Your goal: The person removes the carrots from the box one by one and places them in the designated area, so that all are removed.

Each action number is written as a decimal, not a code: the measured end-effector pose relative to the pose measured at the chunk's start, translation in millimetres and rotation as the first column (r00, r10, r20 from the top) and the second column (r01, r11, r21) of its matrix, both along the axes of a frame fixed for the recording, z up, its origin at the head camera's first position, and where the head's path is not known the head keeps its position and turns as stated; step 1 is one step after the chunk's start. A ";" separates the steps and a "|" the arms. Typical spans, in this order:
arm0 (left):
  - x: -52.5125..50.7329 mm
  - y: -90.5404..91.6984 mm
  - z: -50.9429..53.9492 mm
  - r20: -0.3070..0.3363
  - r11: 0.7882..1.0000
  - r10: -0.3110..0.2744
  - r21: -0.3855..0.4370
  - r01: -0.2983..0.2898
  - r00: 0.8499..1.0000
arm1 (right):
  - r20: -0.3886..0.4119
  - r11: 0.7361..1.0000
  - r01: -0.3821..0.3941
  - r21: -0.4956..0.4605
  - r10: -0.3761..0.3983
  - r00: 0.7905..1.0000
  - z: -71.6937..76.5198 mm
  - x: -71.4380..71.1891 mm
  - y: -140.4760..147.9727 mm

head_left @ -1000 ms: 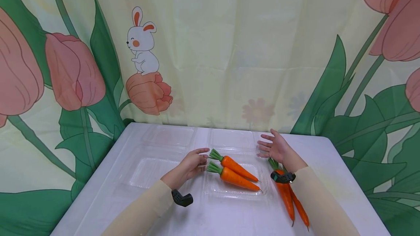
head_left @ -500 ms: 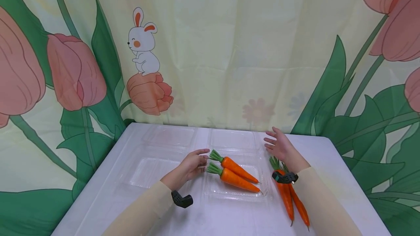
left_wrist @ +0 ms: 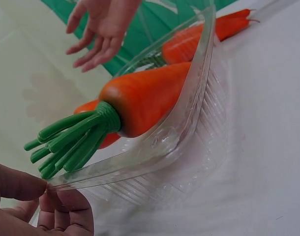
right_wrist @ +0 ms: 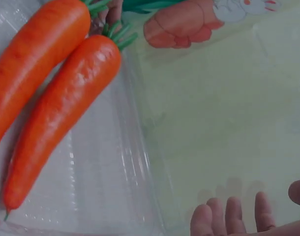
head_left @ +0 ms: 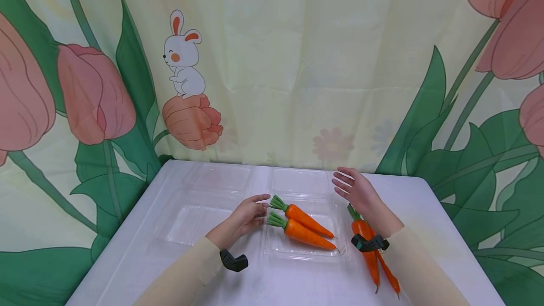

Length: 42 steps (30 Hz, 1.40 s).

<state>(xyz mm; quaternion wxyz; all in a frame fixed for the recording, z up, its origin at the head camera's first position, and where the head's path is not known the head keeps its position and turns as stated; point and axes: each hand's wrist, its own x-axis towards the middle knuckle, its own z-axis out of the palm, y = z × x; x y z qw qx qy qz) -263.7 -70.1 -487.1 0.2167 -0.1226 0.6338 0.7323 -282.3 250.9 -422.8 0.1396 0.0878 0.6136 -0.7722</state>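
Two orange carrots with green tops, an upper one (head_left: pixel 309 220) and a lower one (head_left: pixel 308 235), lie side by side in a clear plastic container (head_left: pixel 297 253). My left hand (head_left: pixel 246 216) is at the container's left side; in the left wrist view its thumb and fingers (left_wrist: pixel 64 206) pinch the clear rim (left_wrist: pixel 140 160) by the green tops. Held in the air beyond the container's right back corner, my right hand (head_left: pixel 359 192) has its fingers extended and touches nothing. Two more carrots (head_left: pixel 366 249) lie on the table under the right wrist and forearm, partly covered.
Another clear container (head_left: pixel 195 225) stands on the white table (head_left: pixel 140 268) at the left, its lid part (head_left: pixel 221 177) towards the back. A clear lid (head_left: pixel 299 181) lies behind the carrots. A printed curtain (head_left: pixel 272 60) hangs behind the table's back edge.
My right hand moved slightly right and away, then back left, its fingers now closer together. My left hand has stayed at the container's edge, and the carrots have not visibly moved.
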 end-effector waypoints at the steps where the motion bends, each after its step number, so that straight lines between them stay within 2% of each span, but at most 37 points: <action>1: 0.0 -0.3 -0.2 0.001 1.000 0.000 0.000 0.000 1.000 | -0.003 1.000 -0.019 0.001 0.019 1.000 1.0 3.1 -3.2; 7: 0.1 -2.3 -1.5 -0.011 1.000 -0.016 0.003 0.016 1.000 | -0.027 0.987 -0.146 0.061 0.148 0.989 3.5 24.6 -19.8; 12: -1.3 -2.3 -3.1 -0.013 1.000 -0.009 0.006 0.009 1.000 | -0.049 0.950 -0.269 0.161 0.280 0.959 1.2 43.2 -31.8; 18: -2.0 -0.8 -3.7 -0.014 1.000 0.008 0.008 -0.008 1.000 | -0.051 0.872 -0.343 0.349 0.383 0.922 -4.3 62.5 -44.4; 25: -1.7 -0.9 -2.9 -0.025 1.000 0.008 0.002 -0.008 1.000 | -0.023 0.742 -0.383 0.551 0.472 0.881 -9.3 81.0 -59.8; 30: -2.6 -0.5 -4.1 -0.031 1.000 0.000 -0.006 0.000 1.000 | -0.036 0.648 -0.366 0.668 0.519 0.854 -15.3 90.3 -67.8; 33: -3.0 -0.3 -4.8 -0.023 1.000 -0.001 -0.001 0.001 1.000 | -0.069 0.608 -0.325 0.724 0.533 0.843 -19.1 94.6 -73.0; 38: -2.1 -0.5 -5.5 -0.010 1.000 0.005 0.020 -0.005 1.000 | -0.137 0.540 -0.201 0.817 0.520 0.843 -28.9 100.3 -81.2; 42: -0.8 -1.0 -4.2 -0.012 0.999 0.011 0.032 -0.011 1.000 | -0.168 0.475 -0.107 0.874 0.502 0.849 -37.4 103.8 -87.4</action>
